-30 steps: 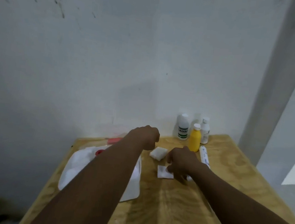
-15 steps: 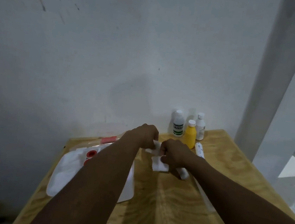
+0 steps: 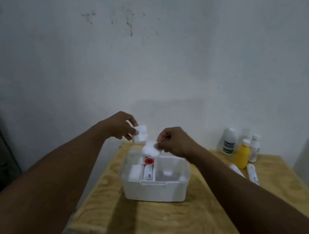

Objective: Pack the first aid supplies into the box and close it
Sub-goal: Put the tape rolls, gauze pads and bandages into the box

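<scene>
A: Box?
B: White box [image 3: 154, 191], top open, standing on the table [image 3: 156, 225], towards its left side.
A: Hands?
B: Left hand [image 3: 120, 127] is over the box's far left corner, thumb and fingers pinching a white pad [image 3: 139, 133]. Right hand [image 3: 174, 142] is close beside it, fingertips pinching a second pad [image 3: 151, 149] that hangs just above the far rim. Can't tell whether the pads touch.
A: Inside?
B: Middle slot holds a red cap [image 3: 149, 161] with a tube [image 3: 148, 174] in front of it. White roll [image 3: 135, 172] in the slot to the left. Right compartment has something small and pale, too blurred to name.
A: Outside the box?
B: Bottles [image 3: 228, 142] grouped at the wall, far right, with the yellow bottle [image 3: 242, 155] in front. Two loose tubes [image 3: 252, 173] lie just before them, well apart from the box.
</scene>
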A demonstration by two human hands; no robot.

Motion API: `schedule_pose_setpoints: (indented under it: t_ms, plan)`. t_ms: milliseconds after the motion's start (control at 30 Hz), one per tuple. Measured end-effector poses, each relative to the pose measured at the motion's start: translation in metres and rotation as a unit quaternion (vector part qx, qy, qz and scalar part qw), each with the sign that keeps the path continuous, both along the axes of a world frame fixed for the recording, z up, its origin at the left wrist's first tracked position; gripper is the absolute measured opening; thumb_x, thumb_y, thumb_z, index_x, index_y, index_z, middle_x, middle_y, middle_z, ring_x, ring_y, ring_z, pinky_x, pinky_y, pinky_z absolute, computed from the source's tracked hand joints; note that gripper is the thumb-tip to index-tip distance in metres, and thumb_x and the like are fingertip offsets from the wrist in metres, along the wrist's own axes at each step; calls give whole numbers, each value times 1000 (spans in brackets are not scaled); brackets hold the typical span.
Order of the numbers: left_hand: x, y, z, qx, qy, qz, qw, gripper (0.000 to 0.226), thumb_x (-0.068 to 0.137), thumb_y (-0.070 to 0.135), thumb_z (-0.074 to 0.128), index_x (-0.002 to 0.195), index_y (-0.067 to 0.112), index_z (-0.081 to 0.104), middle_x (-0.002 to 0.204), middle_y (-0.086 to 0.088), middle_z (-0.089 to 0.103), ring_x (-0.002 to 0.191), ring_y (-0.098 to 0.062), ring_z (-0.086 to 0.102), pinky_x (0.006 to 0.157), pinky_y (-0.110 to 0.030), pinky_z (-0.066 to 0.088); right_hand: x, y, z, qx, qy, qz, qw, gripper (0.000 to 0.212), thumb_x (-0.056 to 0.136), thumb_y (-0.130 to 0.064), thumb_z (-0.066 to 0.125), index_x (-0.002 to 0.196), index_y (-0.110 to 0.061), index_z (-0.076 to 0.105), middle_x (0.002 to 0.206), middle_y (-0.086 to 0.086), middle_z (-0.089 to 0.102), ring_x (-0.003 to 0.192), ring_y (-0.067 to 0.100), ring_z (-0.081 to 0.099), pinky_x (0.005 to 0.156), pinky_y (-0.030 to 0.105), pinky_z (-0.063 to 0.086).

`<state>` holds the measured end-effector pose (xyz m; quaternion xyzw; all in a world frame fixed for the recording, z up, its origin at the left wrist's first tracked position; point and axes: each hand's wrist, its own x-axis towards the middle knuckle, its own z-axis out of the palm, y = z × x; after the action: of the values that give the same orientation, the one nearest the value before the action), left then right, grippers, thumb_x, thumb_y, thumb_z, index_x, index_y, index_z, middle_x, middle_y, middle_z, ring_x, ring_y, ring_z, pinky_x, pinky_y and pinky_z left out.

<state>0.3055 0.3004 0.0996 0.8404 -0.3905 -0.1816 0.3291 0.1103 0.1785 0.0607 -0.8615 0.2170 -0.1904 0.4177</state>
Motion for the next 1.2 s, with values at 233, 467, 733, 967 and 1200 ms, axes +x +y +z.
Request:
schedule_pose_setpoints:
  t_ms: [233,467,733,967,1200]
  plan:
    - [10,42,-30,-8,58,8,998,19,82,15,81,97,8,72,87,-14,78,67,-18,73,64,-29,44,36,59,-28,-50,55,52,996,10,76,-14,80,81,-11,72,74,-7,65,70,9,60,70,26,52]
    - [6,27,-49,18,29,-37,999,15,82,11,80,95,7,75,81,-13,76,62,-19,68,47,-21,42,28,65,-45,-181,28,24,983,21,79,-25,73,95,-26,59,103,-2,61,91,15,57,82,28,50]
    - [1,23,-75,-10,-34,-40,999,21,76,4,81,93,7,69,81,-7,69,69,-17,61,61,-24,51,17,76,-51,-288,24,115,950,28,86,-21,53,103,-20,76,106,1,68,95,19,56,81,32,49]
    - [-11,22,-94,-27,-85,-27,996,14,81,5,75,80,19,76,90,5,67,93,-13,58,64,-18,42,16,75,-52,-259,54,117,957,30,87,-21,55,107,-20,77,108,1,73,94,17,62,83,30,52]
    - [-7,25,-96,-48,-78,-12,996,6,85,15,76,83,20,78,96,2,73,97,-17,63,74,-26,45,12,70,-45,-253,58,116,959,28,86,-24,55,103,-22,78,104,-4,75,92,14,62,85,33,53]
